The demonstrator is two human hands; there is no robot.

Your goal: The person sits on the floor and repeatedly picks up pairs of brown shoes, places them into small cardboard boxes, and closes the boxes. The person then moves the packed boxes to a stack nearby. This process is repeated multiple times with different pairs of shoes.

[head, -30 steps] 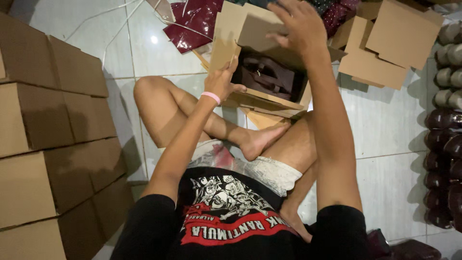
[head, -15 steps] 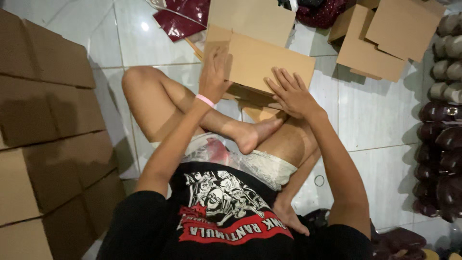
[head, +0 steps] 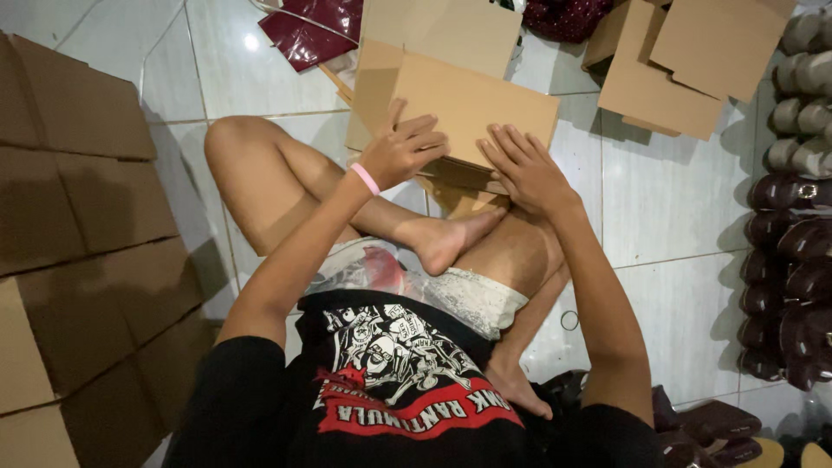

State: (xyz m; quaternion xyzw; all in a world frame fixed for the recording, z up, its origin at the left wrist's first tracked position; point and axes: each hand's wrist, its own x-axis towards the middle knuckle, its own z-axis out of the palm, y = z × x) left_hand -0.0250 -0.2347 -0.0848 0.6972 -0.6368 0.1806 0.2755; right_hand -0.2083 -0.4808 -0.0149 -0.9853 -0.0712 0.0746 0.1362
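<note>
One closed brown cardboard box (head: 472, 108), pressed flat-palmed by two hands: left hand (head: 406, 152), right hand (head: 524, 169); nothing gripped. Three flattened cardboard blanks (head: 685, 52), possibly more, on white tiled floor (head: 676, 199).

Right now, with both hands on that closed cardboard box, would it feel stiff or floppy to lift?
Probably fairly stiff: the cardboard box shows flat panels and straight edges under the left hand and right hand. Likely light for its size, being thin board. Its lid may flex or spring open, since no tape is visible.

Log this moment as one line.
left hand: on closed brown cardboard box | right hand: pressing box front edge | stacked boxes: beside
</note>
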